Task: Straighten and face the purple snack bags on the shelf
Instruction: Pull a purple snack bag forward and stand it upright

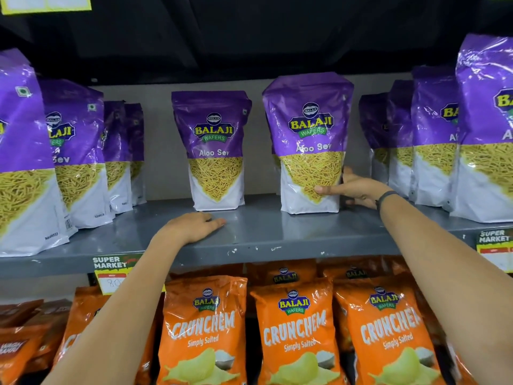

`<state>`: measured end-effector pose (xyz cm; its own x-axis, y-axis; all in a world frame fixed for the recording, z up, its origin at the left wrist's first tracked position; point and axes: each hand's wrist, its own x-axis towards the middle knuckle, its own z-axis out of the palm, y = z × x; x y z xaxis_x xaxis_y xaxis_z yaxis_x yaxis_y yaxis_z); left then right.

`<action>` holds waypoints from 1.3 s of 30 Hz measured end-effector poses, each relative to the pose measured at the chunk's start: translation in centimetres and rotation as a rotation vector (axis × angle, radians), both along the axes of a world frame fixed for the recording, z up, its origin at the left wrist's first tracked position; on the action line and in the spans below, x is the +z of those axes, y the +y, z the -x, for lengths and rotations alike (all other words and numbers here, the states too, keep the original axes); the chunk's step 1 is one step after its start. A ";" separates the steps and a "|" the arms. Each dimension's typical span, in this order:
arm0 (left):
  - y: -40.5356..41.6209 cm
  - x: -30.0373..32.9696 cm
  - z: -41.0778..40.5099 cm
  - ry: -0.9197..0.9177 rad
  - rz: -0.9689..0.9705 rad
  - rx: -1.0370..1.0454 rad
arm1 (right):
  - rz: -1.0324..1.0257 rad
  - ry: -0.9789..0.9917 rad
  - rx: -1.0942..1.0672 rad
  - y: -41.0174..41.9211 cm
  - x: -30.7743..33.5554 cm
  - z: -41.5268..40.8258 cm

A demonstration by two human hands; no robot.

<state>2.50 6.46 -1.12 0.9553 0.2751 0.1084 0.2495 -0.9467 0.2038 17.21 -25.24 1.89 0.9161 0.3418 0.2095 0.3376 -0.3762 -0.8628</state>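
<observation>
Purple Aloo Sev bags stand on a grey shelf. My right hand grips the lower right side of one upright purple bag, thumb across its front, label facing me. To its left a second purple bag stands alone, upright and facing forward. My left hand lies flat on the shelf board just in front of that bag, fingers together, holding nothing. A row of purple bags lines the left, another row the right, both angled.
Orange Crunchem bags fill the shelf below. Price tags hang on the shelf's front lip, another price tag at the right. A dark shelf underside closes the space above the purple bags.
</observation>
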 end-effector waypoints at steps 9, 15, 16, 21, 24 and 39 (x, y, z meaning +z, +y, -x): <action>-0.6 0.2 0.3 -0.011 0.014 0.024 | -0.056 -0.022 0.111 -1.7 -0.5 3.6; -0.9 0.2 0.7 -0.013 0.014 0.034 | -0.144 -0.038 0.112 -2.1 -1.3 4.1; -1.0 0.3 0.7 -0.013 0.016 0.036 | -0.158 -0.040 0.119 -2.0 -1.5 4.1; -1.1 0.4 0.9 -0.015 0.013 0.040 | -0.156 -0.082 0.124 -1.8 -1.9 3.8; -1.2 0.5 1.0 -0.021 0.014 0.041 | -0.160 -0.091 0.125 -1.9 -1.9 3.8; -1.3 0.4 0.9 -0.021 0.013 0.043 | -0.123 -0.107 0.181 -3.4 -2.1 5.5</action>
